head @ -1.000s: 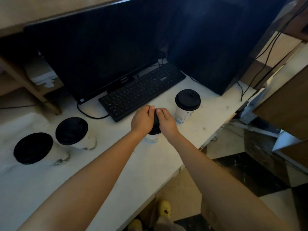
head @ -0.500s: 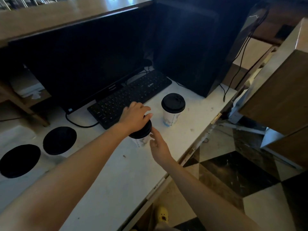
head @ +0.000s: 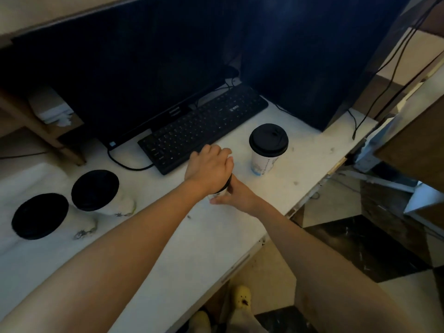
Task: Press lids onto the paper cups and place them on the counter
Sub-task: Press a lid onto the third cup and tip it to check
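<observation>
Left hand (head: pixel 209 168) clamps down over the lid (head: pixel 228 183) of the paper cup (head: pixel 218 193) mid-counter (head: pixel 168 236), near the keyboard (head: pixel 204 126), to seat it. Right hand (head: pixel 236 195) grips the cup's side to brace it. A lidded cup (head: pixel 265 150) stands right; two more (head: pixel 96 191) left.

A lidded cup (head: pixel 267 150) stands on the counter (head: pixel 168 236), right of the keyboard (head: pixel 201 127).

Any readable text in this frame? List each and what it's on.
None reads clearly.
Logo on the black monitor's bottom bezel: too blurred to read.
Pale label patch on the black keyboard: too small to read.
Blue print on the white paper cup with the black lid: blurred, unreadable.
Small sticker at the monitor's lower left corner: unreadable.
</observation>
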`<state>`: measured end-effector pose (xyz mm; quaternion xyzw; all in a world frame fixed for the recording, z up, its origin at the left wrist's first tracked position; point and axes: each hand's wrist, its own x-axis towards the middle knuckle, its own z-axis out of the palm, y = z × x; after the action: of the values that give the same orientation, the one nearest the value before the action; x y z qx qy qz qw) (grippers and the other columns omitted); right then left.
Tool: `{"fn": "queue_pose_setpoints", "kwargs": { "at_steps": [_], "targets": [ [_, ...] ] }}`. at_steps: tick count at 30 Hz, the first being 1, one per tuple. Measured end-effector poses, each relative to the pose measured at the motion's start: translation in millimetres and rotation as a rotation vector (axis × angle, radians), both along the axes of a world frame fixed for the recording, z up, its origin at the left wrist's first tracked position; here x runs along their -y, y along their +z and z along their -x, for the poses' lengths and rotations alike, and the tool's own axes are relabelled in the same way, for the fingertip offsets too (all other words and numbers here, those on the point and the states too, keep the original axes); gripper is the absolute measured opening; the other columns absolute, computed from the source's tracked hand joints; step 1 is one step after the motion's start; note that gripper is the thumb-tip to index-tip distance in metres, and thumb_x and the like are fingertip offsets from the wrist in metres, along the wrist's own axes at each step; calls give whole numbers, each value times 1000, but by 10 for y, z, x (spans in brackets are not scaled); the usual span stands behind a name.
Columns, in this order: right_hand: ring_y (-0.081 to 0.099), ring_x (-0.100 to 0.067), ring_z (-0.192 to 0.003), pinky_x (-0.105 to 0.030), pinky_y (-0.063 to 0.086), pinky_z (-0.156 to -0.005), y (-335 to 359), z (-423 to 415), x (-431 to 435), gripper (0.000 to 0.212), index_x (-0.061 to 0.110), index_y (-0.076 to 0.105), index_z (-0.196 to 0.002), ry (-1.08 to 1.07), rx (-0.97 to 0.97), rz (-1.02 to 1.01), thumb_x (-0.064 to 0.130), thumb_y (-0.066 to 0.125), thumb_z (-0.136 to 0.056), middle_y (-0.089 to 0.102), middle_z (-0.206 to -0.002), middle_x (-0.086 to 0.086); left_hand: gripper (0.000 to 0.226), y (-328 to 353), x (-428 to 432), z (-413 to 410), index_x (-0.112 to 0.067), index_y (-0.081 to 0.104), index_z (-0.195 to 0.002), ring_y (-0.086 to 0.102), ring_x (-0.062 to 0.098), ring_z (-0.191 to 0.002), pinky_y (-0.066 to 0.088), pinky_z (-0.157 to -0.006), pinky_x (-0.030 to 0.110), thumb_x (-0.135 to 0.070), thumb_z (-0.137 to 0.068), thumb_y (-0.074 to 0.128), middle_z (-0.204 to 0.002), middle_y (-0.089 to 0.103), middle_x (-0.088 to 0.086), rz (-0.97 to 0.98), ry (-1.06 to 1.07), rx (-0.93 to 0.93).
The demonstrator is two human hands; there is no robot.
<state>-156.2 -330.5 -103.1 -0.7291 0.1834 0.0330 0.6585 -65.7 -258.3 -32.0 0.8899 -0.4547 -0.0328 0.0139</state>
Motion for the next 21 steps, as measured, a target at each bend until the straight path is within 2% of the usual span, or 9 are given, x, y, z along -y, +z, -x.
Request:
{"fn": "queue_pose_setpoints", "kwargs": {
  "at_steps": [4,8,9,11,13,15,16,19,21],
  "targets": [
    [48,0,-109,2,39,-78,15,19,-53,76,26,30,-132,-41,55,-16,5,76,-74,48,-123,10,47,66,10,7,-23,38,-139,39,23,-128,34,-100,45,-41,-99,19,-139,46,4,-21,-24,-27],
    [47,-5,-111,2,38,-79,2,19,-177,83,24,29,-137,-203,131,32,7,78,-72,47,-124,10,55,133,-58,90,-15,37,-138,45,29,-120,36,-94,46,-49,-98,18,-133,49,11,-53,146,107],
    [47,-3,-110,3,38,-78,-4,13,-231,83,23,29,-137,-261,149,33,8,78,-72,47,-123,11,56,134,-76,107,-15,35,-139,44,31,-119,38,-93,47,-49,-98,19,-134,48,12,-45,227,62],
    [51,7,-103,3,39,-77,-3,-1,-392,77,26,33,-131,-387,181,15,8,79,-71,49,-118,16,54,121,-86,125,-18,30,-142,40,32,-124,39,-94,47,-48,-98,20,-138,42,12,38,355,-152],
    [52,12,-106,-6,44,-86,-67,1,-589,74,32,35,-125,-463,231,-22,7,79,-71,50,-120,19,53,104,-95,109,-18,33,-142,38,31,-127,39,-96,46,-47,-99,22,-140,41,12,135,398,-281],
    [49,-1,-120,-24,46,-99,-197,46,-730,75,31,34,-129,-454,229,-24,11,78,-72,49,-130,8,53,88,-150,54,-16,42,-138,40,27,-127,40,-95,43,-47,-99,24,-138,47,10,186,362,-234],
    [48,-9,-121,-28,45,-102,-191,96,-750,75,27,33,-131,-421,216,-1,10,77,-73,46,-133,4,52,83,-198,26,-16,46,-136,41,25,-127,40,-95,42,-47,-98,26,-137,49,8,197,324,-203],
    [46,-13,-118,-31,43,-100,-157,132,-567,73,16,33,-134,-323,164,117,9,75,-75,46,-130,1,49,79,-312,-61,-20,52,-130,42,20,-127,41,-97,39,-48,-97,30,-135,54,2,194,118,-215],
    [40,-7,-123,-23,35,-101,-115,99,-414,84,18,27,-141,-188,134,122,15,77,-75,41,-135,8,49,113,-319,-81,-22,51,-132,42,19,-128,40,-99,40,-48,-97,28,-136,53,1,109,-20,-208]
  ]
}}
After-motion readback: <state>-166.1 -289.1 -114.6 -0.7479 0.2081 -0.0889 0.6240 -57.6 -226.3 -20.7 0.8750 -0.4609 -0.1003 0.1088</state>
